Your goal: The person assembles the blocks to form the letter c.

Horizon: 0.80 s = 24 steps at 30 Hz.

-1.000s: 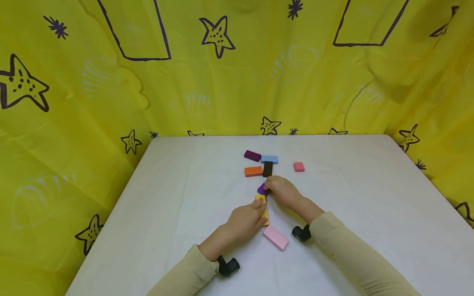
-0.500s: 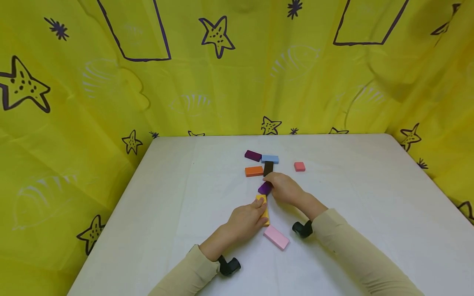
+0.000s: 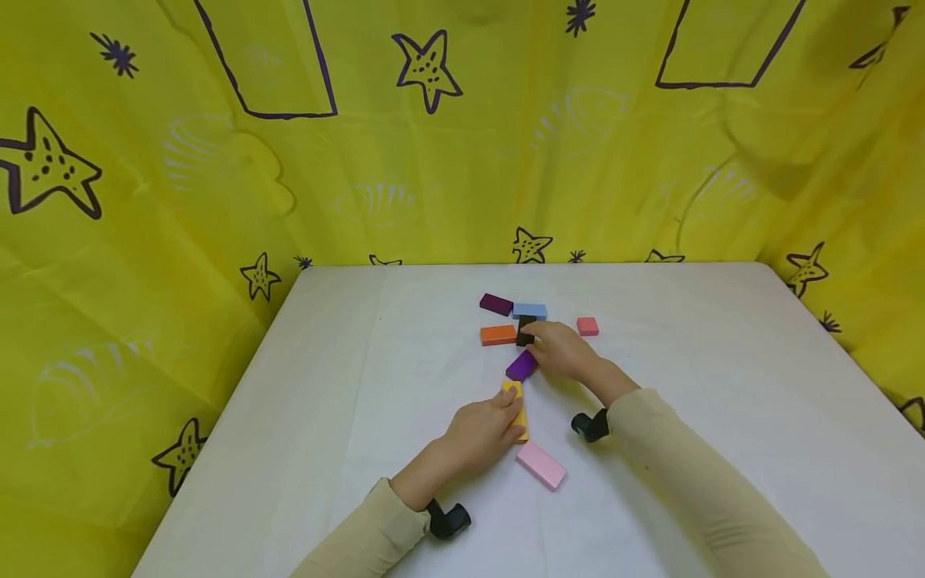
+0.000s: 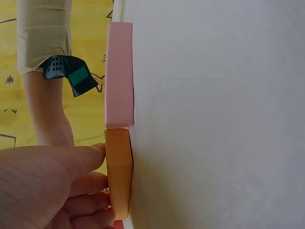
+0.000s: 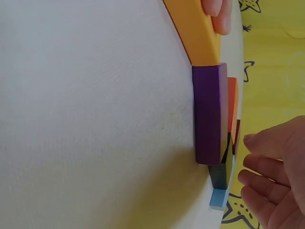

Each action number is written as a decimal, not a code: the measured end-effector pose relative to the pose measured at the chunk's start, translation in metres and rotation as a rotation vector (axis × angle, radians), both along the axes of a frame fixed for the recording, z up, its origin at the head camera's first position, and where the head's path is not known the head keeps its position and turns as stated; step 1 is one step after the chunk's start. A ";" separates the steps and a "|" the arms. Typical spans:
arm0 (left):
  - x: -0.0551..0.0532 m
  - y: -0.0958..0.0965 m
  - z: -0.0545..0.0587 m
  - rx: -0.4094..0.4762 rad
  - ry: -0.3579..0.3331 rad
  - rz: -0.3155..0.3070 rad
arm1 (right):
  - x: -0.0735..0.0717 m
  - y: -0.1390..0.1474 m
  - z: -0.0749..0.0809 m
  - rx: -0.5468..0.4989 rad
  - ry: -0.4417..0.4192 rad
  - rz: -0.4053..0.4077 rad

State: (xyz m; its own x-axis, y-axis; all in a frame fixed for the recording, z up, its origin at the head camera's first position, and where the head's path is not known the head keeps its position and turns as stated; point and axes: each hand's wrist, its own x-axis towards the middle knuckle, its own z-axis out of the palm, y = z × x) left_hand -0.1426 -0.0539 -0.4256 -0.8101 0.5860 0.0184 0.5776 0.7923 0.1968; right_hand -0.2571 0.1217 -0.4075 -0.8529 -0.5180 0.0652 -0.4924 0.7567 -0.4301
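Note:
My left hand point(image 3: 477, 435) lies on a yellow block point(image 3: 512, 387), its thumb and fingertips touching the top face. A pink block point(image 4: 119, 76) adjoins the yellow block's near end. At the far end lies a purple block point(image 5: 207, 114), angled and touching the yellow one. My right hand point(image 3: 564, 351) hovers just right of the purple block and the dark brown block point(image 3: 525, 335). In the right wrist view its fingers point(image 5: 262, 167) are relaxed, apart from the blocks and holding nothing.
Beyond lie an orange block point(image 3: 499, 335), a light blue block point(image 3: 531, 310) and a dark maroon block point(image 3: 496, 303). A small coral block point(image 3: 588, 326) sits apart to the right. A yellow patterned curtain point(image 3: 462, 160) hangs around the white table point(image 3: 347, 361).
My right hand has let go of the purple block and moved slightly away toward the dark brown block. The purple block shows more now. My left hand stays on the yellow block.

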 end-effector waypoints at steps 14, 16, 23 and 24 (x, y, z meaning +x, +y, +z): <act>-0.001 -0.001 -0.002 -0.001 0.003 -0.004 | -0.008 0.003 -0.009 0.060 -0.024 -0.018; 0.000 -0.001 -0.001 0.007 -0.001 -0.006 | -0.008 0.007 -0.011 0.072 -0.016 -0.024; 0.000 -0.001 0.002 0.015 0.005 -0.015 | -0.005 0.024 -0.014 0.089 0.048 -0.028; 0.000 -0.002 0.002 0.012 0.005 -0.013 | -0.005 0.024 -0.015 0.090 0.043 -0.026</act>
State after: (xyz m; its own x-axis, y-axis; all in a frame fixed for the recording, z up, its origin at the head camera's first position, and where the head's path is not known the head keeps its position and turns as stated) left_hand -0.1422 -0.0556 -0.4235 -0.8025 0.5959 0.0291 0.5884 0.7826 0.2031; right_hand -0.2618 0.1462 -0.4222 -0.8636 -0.5010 0.0562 -0.4886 0.8042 -0.3386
